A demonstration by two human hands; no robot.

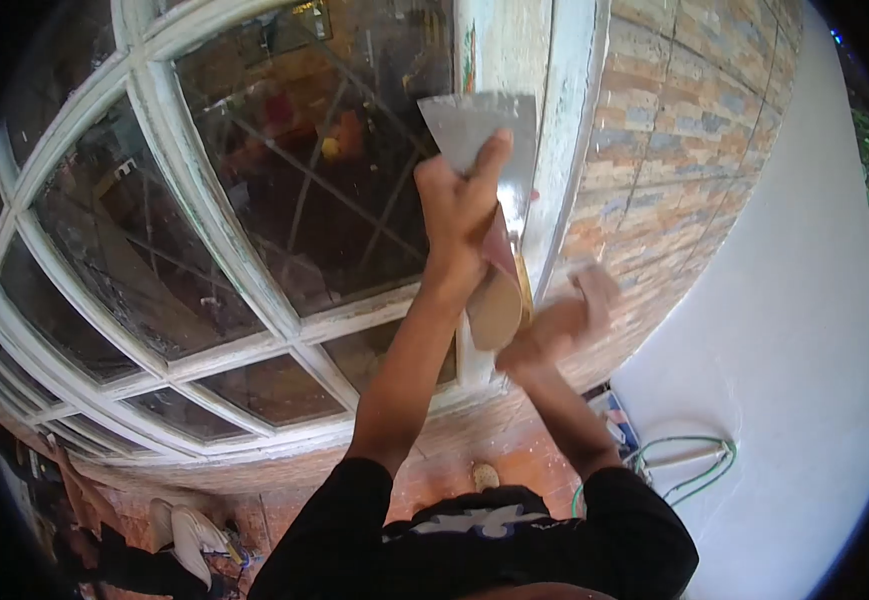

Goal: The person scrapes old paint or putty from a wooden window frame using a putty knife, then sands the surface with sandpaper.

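Observation:
My left hand is closed around a wide putty knife, its thumb lying along the metal blade. The blade points up in front of the white window frame, whose paint looks worn and chipped. A curled piece of sandpaper, brown on one face and reddish on the other, hangs below the same hand, beside the knife's handle. My right hand is just to the right of the sandpaper, smeared by motion. Whether it touches the sandpaper or the handle cannot be made out.
Glass panes with white glazing bars fill the left side. Stone-patterned tiles cover the wall on the right, next to a pale surface. A green hose lies at lower right. Another person is at lower left.

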